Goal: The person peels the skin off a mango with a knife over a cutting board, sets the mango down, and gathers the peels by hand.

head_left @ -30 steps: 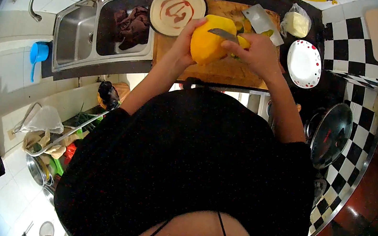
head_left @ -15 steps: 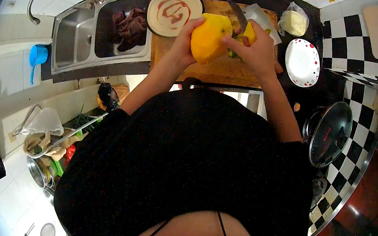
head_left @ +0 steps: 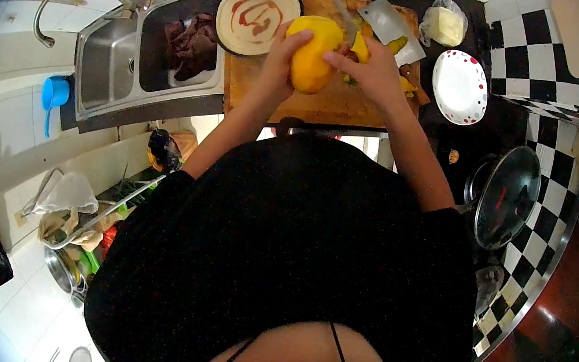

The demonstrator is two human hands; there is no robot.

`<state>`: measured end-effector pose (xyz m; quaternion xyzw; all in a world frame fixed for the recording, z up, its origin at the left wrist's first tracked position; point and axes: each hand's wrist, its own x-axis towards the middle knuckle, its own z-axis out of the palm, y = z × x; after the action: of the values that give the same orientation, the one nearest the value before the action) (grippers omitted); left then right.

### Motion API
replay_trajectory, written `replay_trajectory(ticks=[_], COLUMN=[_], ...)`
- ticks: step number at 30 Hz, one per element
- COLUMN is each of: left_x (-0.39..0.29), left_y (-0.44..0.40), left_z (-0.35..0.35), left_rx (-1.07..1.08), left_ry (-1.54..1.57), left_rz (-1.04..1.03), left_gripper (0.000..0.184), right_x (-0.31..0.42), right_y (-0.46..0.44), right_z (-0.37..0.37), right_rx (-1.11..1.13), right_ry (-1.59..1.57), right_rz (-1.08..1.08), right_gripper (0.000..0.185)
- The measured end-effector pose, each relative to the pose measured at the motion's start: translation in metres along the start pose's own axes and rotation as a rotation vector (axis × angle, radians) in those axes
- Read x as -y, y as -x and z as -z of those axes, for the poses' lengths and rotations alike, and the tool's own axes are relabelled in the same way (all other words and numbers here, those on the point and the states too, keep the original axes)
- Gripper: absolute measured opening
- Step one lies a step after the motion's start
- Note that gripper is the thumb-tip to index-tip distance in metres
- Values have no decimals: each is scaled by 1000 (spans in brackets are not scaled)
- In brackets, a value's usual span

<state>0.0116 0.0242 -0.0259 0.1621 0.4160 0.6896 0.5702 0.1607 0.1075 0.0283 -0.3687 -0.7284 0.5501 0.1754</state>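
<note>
A large peeled yellow mango [head_left: 313, 62] is held above the wooden cutting board [head_left: 257, 93]. My left hand [head_left: 281, 61] is closed round its left side. My right hand [head_left: 378, 75] grips a knife [head_left: 344, 15] whose blade points up and away; its handle is hidden in the fingers. The right thumb presses against the mango's right side. A yellow slice [head_left: 360, 47] shows beside the blade at the right fingers. Yellow-green peelings [head_left: 397, 44] lie on the board behind and right of this hand.
A wide grey cleaver-like blade [head_left: 391, 29] lies on the board. Left are a round plate with red smears [head_left: 269, 8] and a sink [head_left: 107, 59] holding dark meat-like pieces [head_left: 191, 45]. Right are a dotted white dish [head_left: 459, 86], a bagged pale block [head_left: 447, 29] and a glass lid [head_left: 509, 197].
The knife blade has tilted and shifted left, nearer the mango, and now looks brighter. Both hands and the mango sit slightly further left, as the whole view has shifted a little.
</note>
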Motion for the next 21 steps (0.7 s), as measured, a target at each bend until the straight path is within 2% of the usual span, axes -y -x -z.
replay_trajectory(ticks=[3, 6, 8, 10, 13, 15, 17, 21], left_x=[0, 0, 2, 1, 4, 8, 6, 5], left_y=[1, 1, 1, 2, 5, 3, 5, 4], left_z=[-2, -6, -7, -10, -11, -3, -4, 12], left_rx=[2, -15, -30, -45, -93, -69, -85, -67], left_ry=[-24, -49, -53, -56, -63, 63, 122, 274], left_rz=[-2, -42, -39, -37, -3, 124, 158, 186], left_gripper=[52, 51, 51, 51, 52, 53, 54, 49], right_x=[-14, -21, -24, -19, -30, -33, -26, -46], right_y=[-4, -3, -2, 1, 1, 3, 10, 10], right_z=[-2, -3, -2, 1, 1, 4, 8, 31], right_rx=[3, -63, -3, 5, 7, -1, -48, -121], right_ry=[53, 39, 79, 111, 140, 139, -212, -310], right_rz=[-4, 47, -28, -9, 17, 24, -154, -180], right_gripper=[37, 47, 47, 47, 44, 41, 26, 25])
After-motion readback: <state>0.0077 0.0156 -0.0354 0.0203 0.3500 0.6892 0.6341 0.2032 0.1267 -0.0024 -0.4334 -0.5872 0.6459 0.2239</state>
